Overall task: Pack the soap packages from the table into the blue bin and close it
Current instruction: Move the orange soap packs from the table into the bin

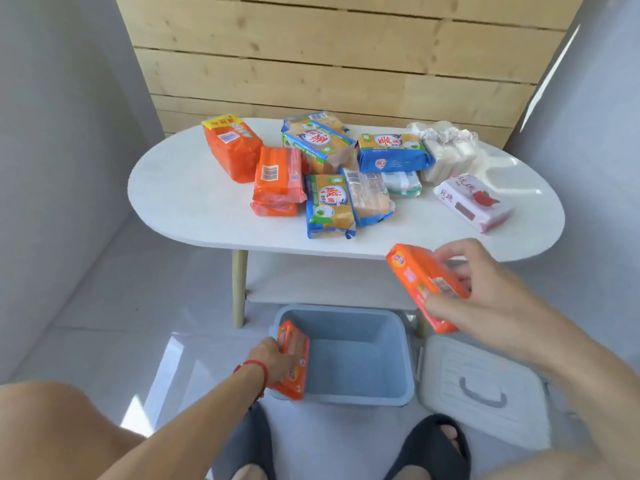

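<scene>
The blue bin (pixel 363 327) stands open on the floor in front of the white oval table (pixel 180 202). My left hand (pixel 275 358) holds an orange soap package (pixel 294 362) upright against the bin's left inner wall. My right hand (pixel 485 299) grips a second orange soap package (pixel 422 282) in the air, above and right of the bin, just below the table's front edge. Several soap packages lie on the table: orange ones (pixel 277 174) at the left, blue-and-yellow ones (pixel 329 206) in the middle, a pink-and-white one (pixel 472 200) at the right.
The bin's pale lid (pixel 485 386), with a grey handle, lies flat on the floor right of the bin. A lower shelf (pixel 322 282) sits under the table behind the bin. My knees and two black slippers (pixel 433 445) are at the bottom edge. Grey walls stand on both sides.
</scene>
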Demonstrator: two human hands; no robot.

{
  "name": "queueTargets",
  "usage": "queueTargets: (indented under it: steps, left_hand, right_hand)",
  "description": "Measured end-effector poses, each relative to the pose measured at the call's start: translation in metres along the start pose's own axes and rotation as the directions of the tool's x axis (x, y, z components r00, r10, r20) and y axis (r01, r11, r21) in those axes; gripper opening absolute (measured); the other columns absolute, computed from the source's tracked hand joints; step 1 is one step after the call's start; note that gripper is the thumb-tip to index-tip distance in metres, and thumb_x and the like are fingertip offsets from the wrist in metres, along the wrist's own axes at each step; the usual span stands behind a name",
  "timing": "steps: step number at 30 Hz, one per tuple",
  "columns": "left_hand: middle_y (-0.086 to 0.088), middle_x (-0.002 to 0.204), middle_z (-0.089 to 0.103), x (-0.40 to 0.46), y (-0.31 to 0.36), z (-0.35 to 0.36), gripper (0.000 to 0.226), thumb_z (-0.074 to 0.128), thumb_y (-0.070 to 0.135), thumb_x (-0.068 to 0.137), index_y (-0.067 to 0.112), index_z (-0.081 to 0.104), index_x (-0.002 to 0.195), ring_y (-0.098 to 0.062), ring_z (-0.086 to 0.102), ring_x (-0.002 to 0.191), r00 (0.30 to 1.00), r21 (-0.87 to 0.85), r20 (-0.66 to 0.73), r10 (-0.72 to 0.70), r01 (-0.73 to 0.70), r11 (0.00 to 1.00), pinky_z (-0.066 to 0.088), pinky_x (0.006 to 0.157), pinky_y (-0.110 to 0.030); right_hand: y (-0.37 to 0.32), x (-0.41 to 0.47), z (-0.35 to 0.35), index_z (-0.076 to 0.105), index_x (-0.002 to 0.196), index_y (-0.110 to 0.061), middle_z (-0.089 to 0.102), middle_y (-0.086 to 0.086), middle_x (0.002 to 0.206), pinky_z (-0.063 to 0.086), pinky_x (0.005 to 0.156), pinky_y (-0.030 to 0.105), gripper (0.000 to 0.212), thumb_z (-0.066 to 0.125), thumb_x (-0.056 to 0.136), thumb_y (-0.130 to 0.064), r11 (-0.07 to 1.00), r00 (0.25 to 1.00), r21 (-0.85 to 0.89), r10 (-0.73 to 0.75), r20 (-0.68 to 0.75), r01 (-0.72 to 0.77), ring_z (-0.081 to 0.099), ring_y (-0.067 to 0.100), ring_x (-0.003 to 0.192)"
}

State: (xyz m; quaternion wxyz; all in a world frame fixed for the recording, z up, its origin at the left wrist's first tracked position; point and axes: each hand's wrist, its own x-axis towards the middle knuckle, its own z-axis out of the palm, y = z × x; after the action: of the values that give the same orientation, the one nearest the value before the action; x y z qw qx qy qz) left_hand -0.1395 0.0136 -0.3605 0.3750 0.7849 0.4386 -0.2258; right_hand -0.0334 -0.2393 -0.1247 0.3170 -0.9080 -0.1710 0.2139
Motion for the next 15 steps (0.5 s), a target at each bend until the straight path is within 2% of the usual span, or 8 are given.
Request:
queueTargets:
  steps: [2, 5, 7, 10, 13, 15]
  left_hand:
    - [-0.010, 0.119, 0.068, 0.010, 0.003, 0.009, 0.047, 0.067, 0.040, 0.086, 0.009, 0.059, 0.121, -0.026, 0.067, 0.106, 1.000, -0.051, 0.003, -0.017, 0.017, 0.999, 0.054, 0.081, -0.031]
    - [-0.013, 0.121, 0.067, 0.014, 0.014, 0.019, 0.043, 0.063, 0.039, 0.089, 0.008, 0.059, 0.120, -0.029, 0.065, 0.110, 0.997, 0.025, -0.057, 0.043, -0.041, 0.999, 0.052, 0.084, -0.031]
    - [-0.014, 0.129, 0.062, 0.017, 0.021, 0.032, 0.042, 0.053, 0.036, 0.096, 0.007, 0.053, 0.127, -0.030, 0.060, 0.118, 0.991, 0.194, -0.091, 0.099, -0.079, 0.978, 0.047, 0.091, -0.033]
    - [-0.015, 0.140, 0.050, 0.026, 0.026, 0.060, 0.054, 0.047, 0.032, 0.099, 0.004, 0.030, 0.143, -0.033, 0.054, 0.126, 0.989, 0.351, -0.054, 0.141, -0.113, 0.929, 0.044, 0.101, -0.038]
    - [-0.018, 0.143, 0.044, 0.042, 0.021, 0.079, 0.073, 0.052, 0.025, 0.098, 0.004, 0.010, 0.154, -0.033, 0.051, 0.129, 0.999, 0.367, 0.007, 0.041, -0.041, 0.929, 0.043, 0.106, -0.039]
    - [-0.018, 0.142, 0.048, 0.050, 0.014, 0.085, 0.077, 0.056, 0.028, 0.096, 0.006, 0.011, 0.154, -0.033, 0.052, 0.130, 0.995, 0.324, 0.092, -0.041, 0.009, 0.946, 0.041, 0.108, -0.038]
  right_hand:
    - [0.013, -0.007, 0.036, 0.041, 0.109, -0.055, 0.065, -0.016, 0.105, 0.060, 0.076, 0.041, 0.065, 0.066, 0.049, -0.052, 1.000, 0.986, 0.013, 0.013, 0.167, -0.015, 0.069, 0.008, 0.089]
    - [0.032, 0.027, 0.111, 0.040, 0.123, -0.038, 0.060, -0.004, 0.112, 0.060, 0.072, 0.034, 0.072, 0.066, 0.057, -0.050, 0.972, 0.926, -0.212, 0.168, 0.336, -0.100, 0.065, 0.016, 0.096]
    - [0.051, 0.067, 0.158, 0.040, 0.129, -0.022, 0.060, 0.006, 0.121, 0.056, 0.086, 0.037, 0.070, 0.070, 0.070, -0.045, 0.939, 0.897, -0.308, 0.265, 0.353, -0.155, 0.062, 0.027, 0.109]
    - [0.082, 0.112, 0.213, 0.039, 0.136, -0.014, 0.062, 0.014, 0.126, 0.053, 0.095, 0.038, 0.074, 0.072, 0.077, -0.044, 0.920, 0.874, -0.275, 0.362, 0.325, -0.279, 0.060, 0.034, 0.118]
    - [0.109, 0.126, 0.256, 0.040, 0.139, -0.017, 0.058, 0.018, 0.125, 0.049, 0.100, 0.038, 0.070, 0.069, 0.082, -0.045, 0.918, 0.874, -0.262, 0.373, 0.311, -0.298, 0.053, 0.037, 0.122]
    - [0.124, 0.127, 0.276, 0.040, 0.139, -0.019, 0.054, 0.016, 0.128, 0.045, 0.104, 0.039, 0.065, 0.069, 0.085, -0.041, 0.923, 0.868, -0.264, 0.362, 0.341, -0.281, 0.049, 0.038, 0.124]
